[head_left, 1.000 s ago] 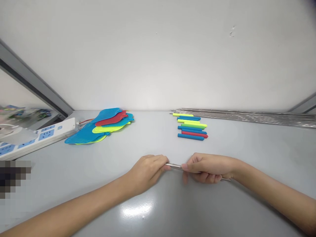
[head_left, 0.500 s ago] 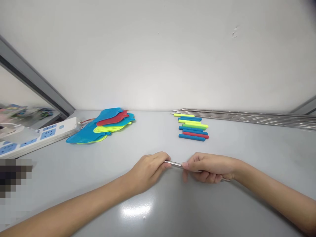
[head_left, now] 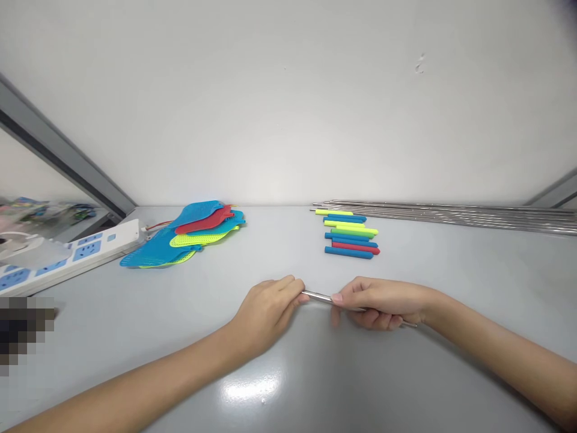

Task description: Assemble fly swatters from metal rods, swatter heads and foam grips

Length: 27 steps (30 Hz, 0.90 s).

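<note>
A thin metal rod runs between my two hands, tilted down toward the right. My left hand is closed round its left end, which is hidden in the fingers. Further along, my right hand grips the rod with thumb and fingers, and a short tip shows past the palm. Beyond my hands lie several coloured plastic handle tubes in blue, red, green and yellow. To the left is a pile of fly swatter heads in blue, red and yellow.
Along the wall at the back right lies a bundle of long metal rods. A white power strip with a plug in it sits at the left. A grey frame bar slants down at the left.
Both hands keep their grip on the rod and have barely moved. The whole view has shifted slightly.
</note>
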### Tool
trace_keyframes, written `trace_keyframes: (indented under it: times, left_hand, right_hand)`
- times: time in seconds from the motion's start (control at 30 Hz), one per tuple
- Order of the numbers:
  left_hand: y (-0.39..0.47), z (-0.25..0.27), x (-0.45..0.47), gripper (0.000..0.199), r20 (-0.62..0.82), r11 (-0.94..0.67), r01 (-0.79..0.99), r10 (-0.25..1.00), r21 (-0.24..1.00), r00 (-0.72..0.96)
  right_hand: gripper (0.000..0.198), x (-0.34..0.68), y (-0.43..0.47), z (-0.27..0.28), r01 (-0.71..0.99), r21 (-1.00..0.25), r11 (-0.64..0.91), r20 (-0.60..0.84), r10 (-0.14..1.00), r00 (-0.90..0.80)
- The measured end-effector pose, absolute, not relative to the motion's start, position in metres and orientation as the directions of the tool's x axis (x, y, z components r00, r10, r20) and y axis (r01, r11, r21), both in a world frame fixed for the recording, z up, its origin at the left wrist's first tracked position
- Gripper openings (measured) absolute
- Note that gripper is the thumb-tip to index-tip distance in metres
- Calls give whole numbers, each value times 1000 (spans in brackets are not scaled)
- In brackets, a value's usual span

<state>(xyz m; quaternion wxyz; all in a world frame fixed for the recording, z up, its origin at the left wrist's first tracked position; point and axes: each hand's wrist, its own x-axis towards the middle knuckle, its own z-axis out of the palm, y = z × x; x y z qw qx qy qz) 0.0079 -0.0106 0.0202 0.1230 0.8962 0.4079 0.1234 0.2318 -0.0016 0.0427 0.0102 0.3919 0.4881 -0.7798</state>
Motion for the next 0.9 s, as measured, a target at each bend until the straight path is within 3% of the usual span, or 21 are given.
trace_keyframes:
  times: [0.53, 0.7, 0.9]
  left_hand:
    - [-17, 15, 1, 23, 154, -799, 552, 593, 239, 791]
    - [-29, 17, 4, 20, 87, -792, 570, 598, 219, 797]
    - [-40, 12, 12, 22, 23, -780, 573, 597, 253, 802]
  right_hand:
    - [40, 230, -10, 47, 455, -724, -519, -654, 304, -693]
    - [40, 227, -15, 45, 501, -706, -501, -679, 276, -680]
    - [42, 221, -20, 38, 556, -714, -426, -694, 321, -645]
